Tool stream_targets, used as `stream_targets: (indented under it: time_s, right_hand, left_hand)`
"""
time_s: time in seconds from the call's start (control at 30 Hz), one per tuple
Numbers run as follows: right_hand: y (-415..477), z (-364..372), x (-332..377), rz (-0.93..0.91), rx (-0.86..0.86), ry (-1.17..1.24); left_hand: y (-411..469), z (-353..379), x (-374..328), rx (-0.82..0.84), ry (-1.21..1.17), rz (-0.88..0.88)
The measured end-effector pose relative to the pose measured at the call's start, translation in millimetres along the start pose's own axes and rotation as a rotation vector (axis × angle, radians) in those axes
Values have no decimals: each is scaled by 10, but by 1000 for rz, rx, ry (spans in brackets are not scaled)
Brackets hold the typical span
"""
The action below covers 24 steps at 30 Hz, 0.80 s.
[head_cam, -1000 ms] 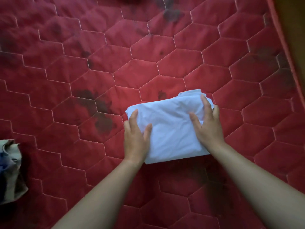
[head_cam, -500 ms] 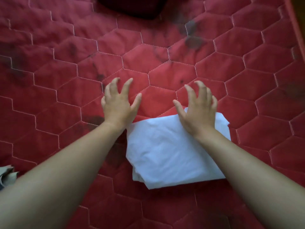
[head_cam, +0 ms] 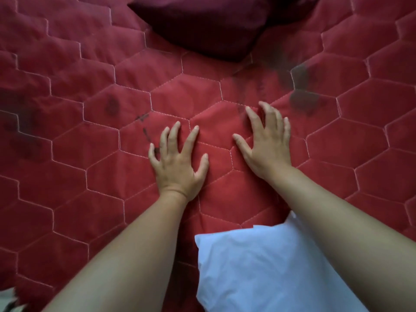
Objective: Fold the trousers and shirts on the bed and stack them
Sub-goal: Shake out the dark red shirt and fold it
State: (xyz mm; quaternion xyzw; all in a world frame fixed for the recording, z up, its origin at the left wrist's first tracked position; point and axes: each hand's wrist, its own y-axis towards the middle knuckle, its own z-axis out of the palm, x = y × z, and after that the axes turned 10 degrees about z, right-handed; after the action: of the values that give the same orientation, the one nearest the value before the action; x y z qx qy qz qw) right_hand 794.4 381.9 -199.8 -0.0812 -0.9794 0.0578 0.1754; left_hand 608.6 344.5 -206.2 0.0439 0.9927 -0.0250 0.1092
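Note:
A folded white garment (head_cam: 258, 271) lies on the red quilted bed (head_cam: 90, 154), low in the view between my forearms. My right forearm covers its right side. My left hand (head_cam: 177, 163) is out past the garment over the bare quilt, fingers spread, holding nothing. My right hand (head_cam: 267, 143) is beside it, a little farther out, fingers spread and curled, also holding nothing. Neither hand touches the white garment. A dark maroon cloth item (head_cam: 202, 25) lies at the top of the view, well beyond both hands.
A scrap of pale patterned cloth (head_cam: 9, 300) shows at the bottom left corner. Dark stains (head_cam: 301, 97) mark the quilt just right of my right hand.
Both hands lifted off the folded white garment and moved forward over the quilt. The view tilted up, so the garment dropped low and the maroon cloth came into sight.

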Motion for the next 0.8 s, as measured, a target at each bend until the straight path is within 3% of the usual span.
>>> stream_targets:
  time_s: [0.23, 0.37, 0.5, 0.6, 0.8]
  right_hand:
    - [851, -231, 473, -141, -149, 31]
    - [1312, -304, 581, -49, -206, -114]
    - [1558, -356, 553, 25, -190, 2]
    - [1386, -387, 523, 27, -217, 156]
    - [183, -341, 176, -32, -172, 219]
  left_hand:
    - [13, -5, 11, 26, -5, -3]
    - [30, -11, 8, 34, -2, -3]
    - [11, 14, 25, 16, 19, 4]
    - [26, 25, 32, 10, 13, 9]
    - [29, 30, 47, -19, -10, 13]
